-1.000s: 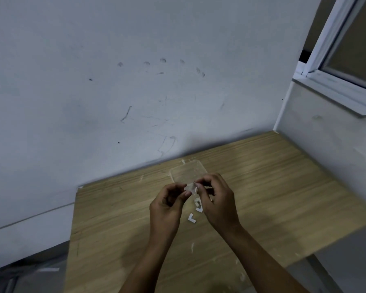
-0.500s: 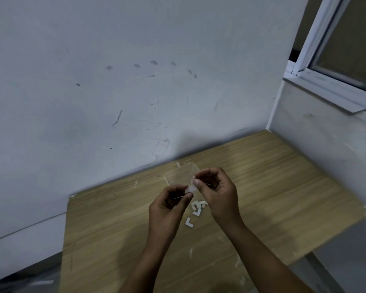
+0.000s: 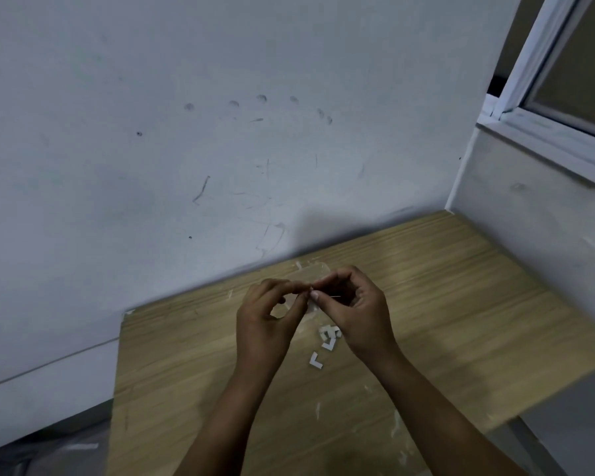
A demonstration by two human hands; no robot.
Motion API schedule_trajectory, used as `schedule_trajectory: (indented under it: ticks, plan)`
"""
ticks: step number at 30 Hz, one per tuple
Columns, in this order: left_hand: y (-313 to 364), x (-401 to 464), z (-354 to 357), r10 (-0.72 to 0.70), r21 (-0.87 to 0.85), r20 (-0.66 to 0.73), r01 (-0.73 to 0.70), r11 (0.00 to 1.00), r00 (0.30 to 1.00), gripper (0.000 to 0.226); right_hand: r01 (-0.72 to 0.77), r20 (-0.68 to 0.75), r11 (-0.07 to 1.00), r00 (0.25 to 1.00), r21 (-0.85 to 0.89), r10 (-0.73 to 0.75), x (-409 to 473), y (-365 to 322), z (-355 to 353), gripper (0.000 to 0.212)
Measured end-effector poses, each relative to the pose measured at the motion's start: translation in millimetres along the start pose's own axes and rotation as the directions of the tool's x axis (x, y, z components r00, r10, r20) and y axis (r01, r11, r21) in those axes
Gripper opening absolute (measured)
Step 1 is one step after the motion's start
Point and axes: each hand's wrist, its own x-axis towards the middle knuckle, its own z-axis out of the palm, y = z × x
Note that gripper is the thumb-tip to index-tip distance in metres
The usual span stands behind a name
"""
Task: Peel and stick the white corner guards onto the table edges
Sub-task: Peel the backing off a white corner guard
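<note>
Both hands (image 3: 310, 304) pinch something small above loose corner guards (image 3: 327, 341).

Bare room: scuffed wall (image 3: 220, 149), window (image 3: 564, 80)

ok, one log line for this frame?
phase: peeling | left hand + right hand: pinching small white piece together | spare corner guards: loose on table

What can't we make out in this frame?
Head view only:
- Piece pinched between left hand and right hand: too small, covered by fingertips.
- Clear sheet behind the hands: mostly hidden by them.
- Loose corner guards: pile partly under the right hand, count unclear.
- Table near edge: cut off by frame.
</note>
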Motion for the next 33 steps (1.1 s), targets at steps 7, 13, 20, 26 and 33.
schedule_trajectory:
  ticks: [7,13,20,26,33]
  plan:
    - [-5.0,-1.4,4.1,0.101,0.038,0.032,-0.102,0.994,0.994,0.009,-0.092,-0.008,0.988,0.996,0.126,0.094,5.8,-5.5,3.2,0.016]
    - [-7.5,-3.5,4.8,0.066,-0.062,0.009,-0.066,0.996,0.998,0.014,-0.2,0.024,0.949,0.979,0.244,0.2,7.2,-6.6,8.1,0.019]
    - [-2.8,-2.8,1.0,-0.087,-0.268,0.044,0.095,0.959,0.995,0.028,-0.255,0.043,0.919,0.966,0.3,0.254,8.5,-14.3,7.4,0.025]
    - [-1.4,-2.3,-3.1,-0.046,-0.242,0.047,0.057,0.969,0.998,0.037,-0.304,0.092,0.934,0.952,0.188,0.292,8.8,-27.4,5.8,0.019]
    - [2.5,-1.1,-2.9,0.053,-0.18,0.01,-0.051,0.982,0.999,0.041,-0.367,0.105,0.901,0.93,0.231,0.352,12.9,-41.0,8.3,0.019]
